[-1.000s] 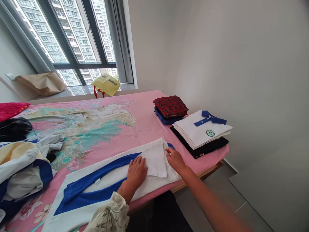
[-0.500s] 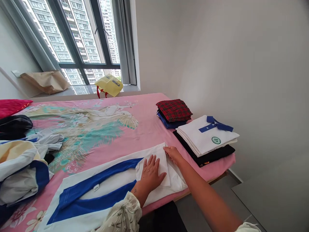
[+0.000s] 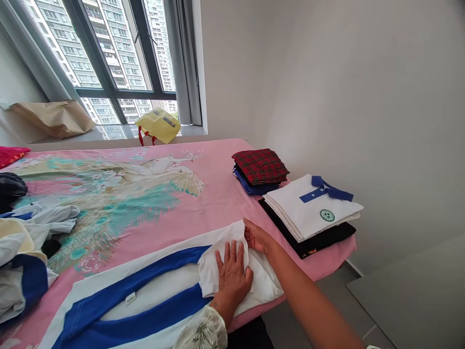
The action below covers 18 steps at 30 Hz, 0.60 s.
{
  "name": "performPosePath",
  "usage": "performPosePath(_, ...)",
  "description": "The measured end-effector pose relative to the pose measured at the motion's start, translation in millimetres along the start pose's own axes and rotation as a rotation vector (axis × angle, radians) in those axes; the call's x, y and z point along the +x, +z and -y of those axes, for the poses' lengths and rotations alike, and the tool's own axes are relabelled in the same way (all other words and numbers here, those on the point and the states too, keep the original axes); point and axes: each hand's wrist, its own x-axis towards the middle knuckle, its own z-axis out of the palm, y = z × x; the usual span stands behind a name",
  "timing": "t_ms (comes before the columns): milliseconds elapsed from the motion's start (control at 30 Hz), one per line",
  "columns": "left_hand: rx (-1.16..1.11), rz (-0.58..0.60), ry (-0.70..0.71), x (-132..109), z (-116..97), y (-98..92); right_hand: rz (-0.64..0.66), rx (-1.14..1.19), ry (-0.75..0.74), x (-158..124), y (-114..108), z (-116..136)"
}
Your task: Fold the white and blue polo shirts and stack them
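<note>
A white and blue shirt (image 3: 148, 286) lies stretched along the near side of the bed, a small white label on it, its right part folded over. My left hand (image 3: 234, 271) rests flat on the folded white cloth with its fingers spread. At the far right corner of that fold, my right hand (image 3: 257, 236) grips the edge between thumb and curled fingers. Just beyond it sits a pile of white folded polo shirts (image 3: 301, 208), the top one with a blue collar and a green round badge, over black folded clothing (image 3: 319, 241).
Red plaid folded cloth (image 3: 260, 166) tops blue clothing behind the polo shirts. Loose clothes (image 3: 18, 261) are heaped at the left of the pink bedspread (image 3: 214, 179). A yellow bag (image 3: 160, 125) and a brown paper bag (image 3: 54, 118) stand by the window. The bed's edge is at right.
The view has shifted slightly, so the bed's left side shows less. My left hand stays on the fold; my right hand's fingers have curled more at the shirt's corner.
</note>
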Motion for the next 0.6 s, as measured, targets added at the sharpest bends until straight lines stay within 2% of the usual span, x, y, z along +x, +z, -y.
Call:
performPosePath(167,0.002,-0.014,0.015,-1.2,-0.5,-1.3,0.011,0.032,-0.021,19.9,5.1,6.7)
performPosePath(467,-0.053,0.011,0.004,-2.0,-4.5,-6.2,-0.226,0.057,-0.240,40.7,5.4,-11.9)
performPosePath(533,-0.109,0.038,-0.027,2.7,0.3,-12.5,-0.253,0.037,-0.261,40.9,5.0,-14.6)
performPosePath(600,-0.172,0.018,-0.054,11.9,12.9,-21.2,-0.261,0.006,-0.269,40.6,4.2,-16.1)
